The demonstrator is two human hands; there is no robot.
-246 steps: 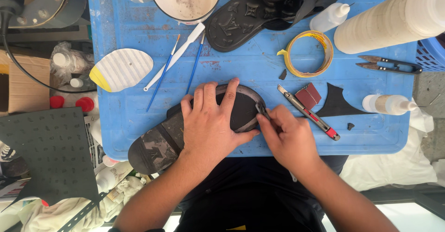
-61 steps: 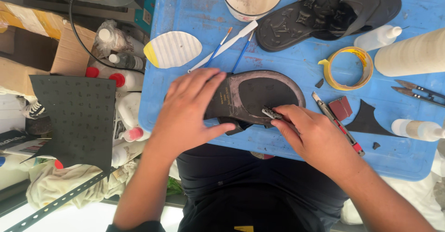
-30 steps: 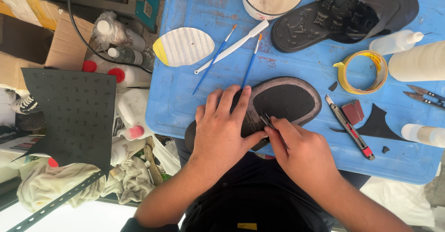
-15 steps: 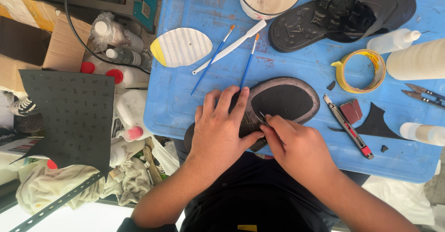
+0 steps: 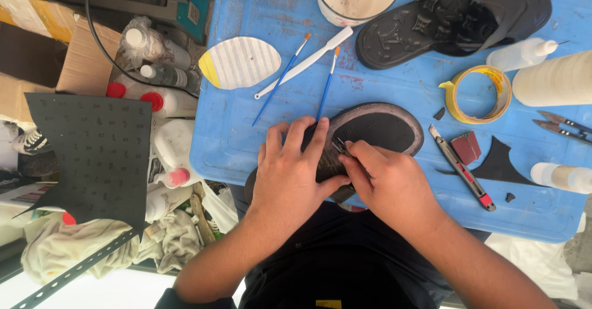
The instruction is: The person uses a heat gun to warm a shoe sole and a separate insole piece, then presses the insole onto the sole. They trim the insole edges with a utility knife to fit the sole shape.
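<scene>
Head view: our left hand [image 5: 290,176] lies spread flat on the dark oval sole [image 5: 370,133] at the blue table [image 5: 394,81] edge; right hand [image 5: 388,182] pinches a small blade [image 5: 340,146]. Knife [image 5: 461,174], tape [image 5: 478,93], brushes [image 5: 280,81] near.

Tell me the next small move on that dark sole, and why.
Probably draw the small metal tool a little further along the dark oval sole's edge: the right hand pinches it there, and the left hand lies flat, pinning the sole.
</scene>
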